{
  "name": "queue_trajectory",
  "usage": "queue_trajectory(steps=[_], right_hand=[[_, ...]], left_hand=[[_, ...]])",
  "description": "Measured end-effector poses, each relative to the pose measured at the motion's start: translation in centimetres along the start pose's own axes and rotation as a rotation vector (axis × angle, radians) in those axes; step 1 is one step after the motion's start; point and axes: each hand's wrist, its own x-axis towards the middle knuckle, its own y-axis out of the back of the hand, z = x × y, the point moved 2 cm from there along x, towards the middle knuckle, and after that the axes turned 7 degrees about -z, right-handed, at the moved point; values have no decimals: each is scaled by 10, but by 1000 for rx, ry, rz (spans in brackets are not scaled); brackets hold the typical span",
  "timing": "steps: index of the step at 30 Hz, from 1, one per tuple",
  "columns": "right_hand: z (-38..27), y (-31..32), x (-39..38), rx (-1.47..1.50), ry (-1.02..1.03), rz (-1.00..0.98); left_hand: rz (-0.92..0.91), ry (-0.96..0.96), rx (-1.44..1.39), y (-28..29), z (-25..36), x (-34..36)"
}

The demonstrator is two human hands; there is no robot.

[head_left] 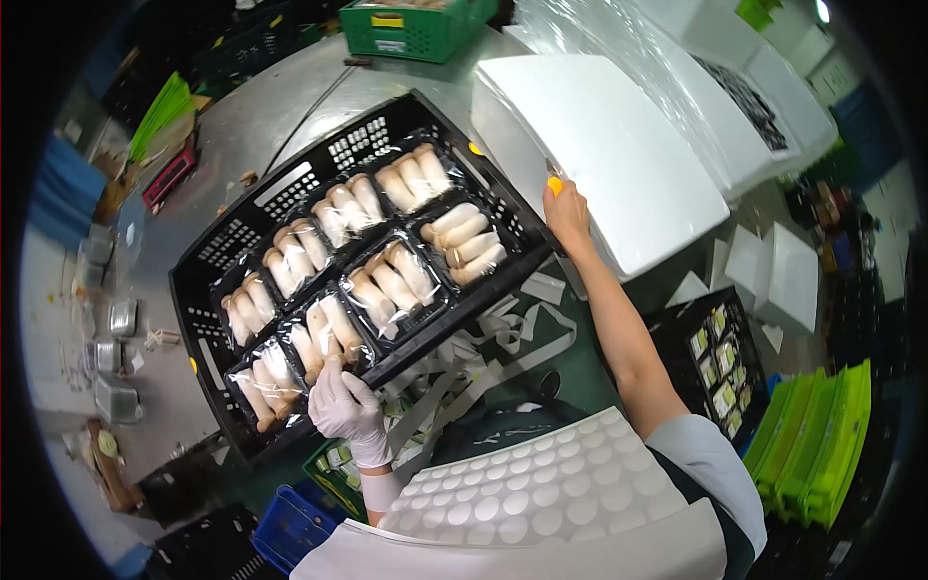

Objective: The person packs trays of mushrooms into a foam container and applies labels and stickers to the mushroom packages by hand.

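Note:
A black plastic crate (416, 353) sits tilted across the metal table. Inside it lie two rows of film-wrapped black trays of thick pale mushrooms (391, 285). My left hand (348, 414), in a white glove, is closed over the crate's near rim, its fingertips close to a mushroom pack. Bare, my right hand (566, 215) is closed round a small yellow-handled cutter (554, 185) with a short metal tip. That hand is right of the crate, by the edge of a white foam box (609, 145). Most of the handle is hidden in my fingers.
Clear plastic film (667, 68) drapes behind the foam box. A green crate (416, 34) stands at the far edge. A red-framed device (172, 174) lies at left. Cut white strips (527, 338) hang below the black crate. At right are another crate of packs (720, 372) and green stacked crates (807, 445).

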Motion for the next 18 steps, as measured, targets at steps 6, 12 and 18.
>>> queue_trajectory(steps=[6,12,18], right_hand=[[45,53,-92,11,47,-35],[80,99,-186,-112,-74,-46],[144,145,-228,92,-250,45]], left_hand=[[42,32,-65,4,7,3],[77,76,-524,10,32,14],[-235,-458,-887,-14,164,41]])
